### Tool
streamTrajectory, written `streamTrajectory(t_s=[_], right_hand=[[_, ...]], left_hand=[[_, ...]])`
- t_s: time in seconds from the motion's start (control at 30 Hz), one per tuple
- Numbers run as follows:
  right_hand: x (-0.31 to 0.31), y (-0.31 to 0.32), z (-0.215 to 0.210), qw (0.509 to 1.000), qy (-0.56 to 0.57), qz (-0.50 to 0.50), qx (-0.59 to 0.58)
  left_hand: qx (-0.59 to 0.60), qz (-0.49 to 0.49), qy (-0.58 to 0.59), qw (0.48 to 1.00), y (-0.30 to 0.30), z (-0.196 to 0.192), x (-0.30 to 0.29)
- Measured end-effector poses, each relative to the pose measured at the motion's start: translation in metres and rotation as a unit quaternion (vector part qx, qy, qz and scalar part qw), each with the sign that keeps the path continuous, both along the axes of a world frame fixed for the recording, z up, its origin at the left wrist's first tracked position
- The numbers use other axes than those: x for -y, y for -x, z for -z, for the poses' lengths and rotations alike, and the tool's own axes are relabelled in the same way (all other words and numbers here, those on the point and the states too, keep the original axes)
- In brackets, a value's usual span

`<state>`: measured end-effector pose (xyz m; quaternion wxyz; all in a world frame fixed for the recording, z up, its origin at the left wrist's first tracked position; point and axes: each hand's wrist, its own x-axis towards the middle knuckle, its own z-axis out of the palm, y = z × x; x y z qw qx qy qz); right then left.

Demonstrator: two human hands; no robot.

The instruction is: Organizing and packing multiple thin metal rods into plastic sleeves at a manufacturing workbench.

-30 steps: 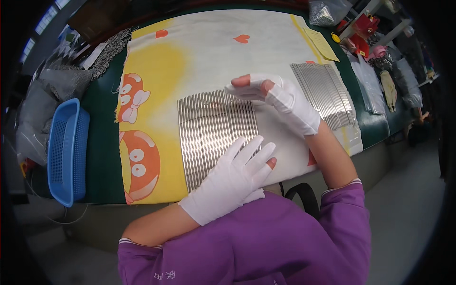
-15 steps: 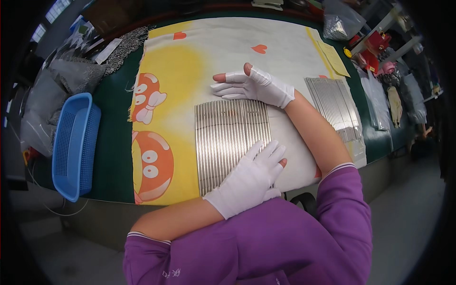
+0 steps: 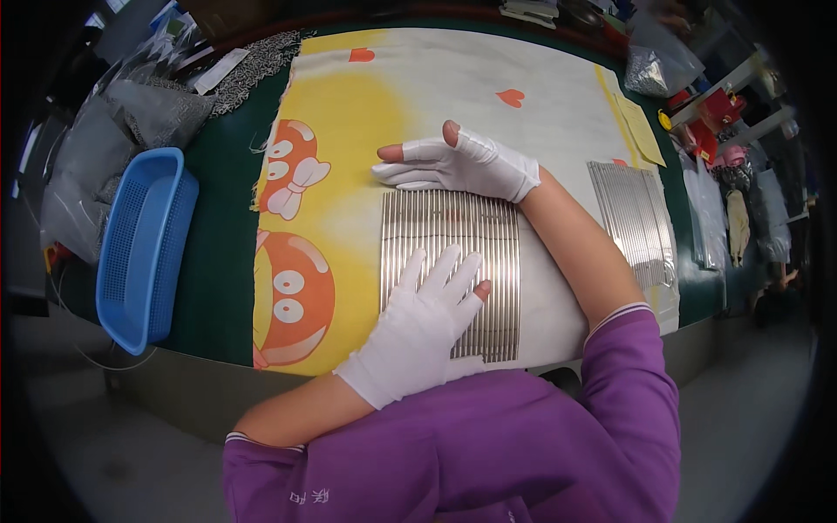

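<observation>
Head view: since the earlier frame, both gloved hands have shifted left relative to the row of metal rods [image 3: 490,283], which lies on the patterned cloth [image 3: 558,122] before the person. Left hand [image 3: 408,344]: palm down over the row's near part, fingers apart, gripping nothing. Right hand [image 3: 466,167]: edge-on at the far ends, fingers together, thumb raised apart; from here I cannot confirm firm contact. The step appears to be evening the rod ends. The next move calls, I judge, for light, level pressure. A second row [image 3: 632,222] lies to the right.
</observation>
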<state>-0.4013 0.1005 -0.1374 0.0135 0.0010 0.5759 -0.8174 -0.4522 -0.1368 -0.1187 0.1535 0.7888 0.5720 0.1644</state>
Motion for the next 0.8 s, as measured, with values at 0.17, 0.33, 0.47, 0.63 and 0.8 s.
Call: streamTrajectory(t_s=[0.17, 0.33, 0.47, 0.63, 0.8], right_hand=[[0.002, 0.010, 0.004, 1.000, 0.027, -0.014, -0.002], [0.003, 0.009, 0.007, 1.000, -0.002, -0.013, -0.008], [0.016, -0.001, -0.003, 0.985, -0.142, 0.091, -0.040], [0.025, -0.058, -0.021, 0.836, -0.526, 0.147, -0.059], [0.047, -0.080, -0.016, 0.653, -0.747, 0.047, -0.117]], left_hand=[[0.015, -0.008, 0.005, 1.000, -0.004, -0.001, 0.000], [0.028, -0.007, 0.005, 1.000, -0.007, 0.001, 0.000], [0.100, -0.010, -0.054, 0.993, 0.004, 0.004, 0.000], [0.208, -0.256, -0.197, 0.923, 0.067, -0.004, 0.021], [0.209, -0.382, -0.127, 0.891, 0.113, 0.000, 0.042]])
